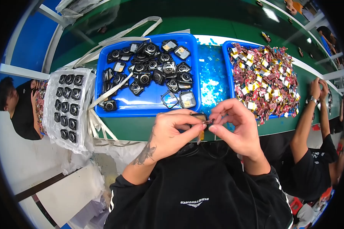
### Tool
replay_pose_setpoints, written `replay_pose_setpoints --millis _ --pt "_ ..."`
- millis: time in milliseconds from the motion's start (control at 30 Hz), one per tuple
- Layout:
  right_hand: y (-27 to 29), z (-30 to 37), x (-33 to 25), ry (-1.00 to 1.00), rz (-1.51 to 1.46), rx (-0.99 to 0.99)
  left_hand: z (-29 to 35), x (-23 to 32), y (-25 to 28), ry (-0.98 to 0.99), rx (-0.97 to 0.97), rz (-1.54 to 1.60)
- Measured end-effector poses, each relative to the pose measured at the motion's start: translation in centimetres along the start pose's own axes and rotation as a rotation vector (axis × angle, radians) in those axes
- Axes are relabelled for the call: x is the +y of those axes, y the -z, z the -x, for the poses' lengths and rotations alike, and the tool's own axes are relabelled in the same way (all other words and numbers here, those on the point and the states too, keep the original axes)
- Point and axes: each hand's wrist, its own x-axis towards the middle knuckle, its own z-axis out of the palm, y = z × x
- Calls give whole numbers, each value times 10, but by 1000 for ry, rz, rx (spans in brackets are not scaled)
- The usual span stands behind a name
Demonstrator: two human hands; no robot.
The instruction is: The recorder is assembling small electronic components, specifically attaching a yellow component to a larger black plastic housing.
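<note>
Inspector: Firstly, at the far left, a white tray (67, 105) lined with plastic film holds small black square parts seated in 3 columns. Beside it, a blue bin (147, 103) holds a loose heap of the same black parts, some with round faces up.

Assessor: And the hands?

Inspector: The left hand (172, 133) is curled, thumb and forefinger pinched on a small black square part (199, 116) held just above the near edge of the green bench (133, 128). The right hand (237, 128) meets it, thumb and forefinger pinched on a thin tab or strip (209, 122) at the part's edge; its other fingers are fanned loosely. A yellowish piece (201, 135) hangs below the pinch; what it is cannot be told.

Assessor: Judgement on handling?

Inspector: The part is tiny, so the left grip should stay on its sides and steady, while the right works the strip slowly, close to the surface, to avoid tearing or smudging a face.

Assessor: Further right?

Inspector: A second blue bin (230, 76) is heaped with small red, yellow and white packets. Another person's forearms rest at the bench beyond.
</note>
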Motion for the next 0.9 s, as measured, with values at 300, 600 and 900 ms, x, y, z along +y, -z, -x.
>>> replay_pose_setpoints --millis 300,600,900 --pt "-17 2 22 210 186 264 5 -9 -16 -60 86 255" --pt "-24 -4 25 284 341 328 4 -14 -17 -110 98 208" --pt "10 -57 6 116 368 78 -1 -4 1 -150 352 61"
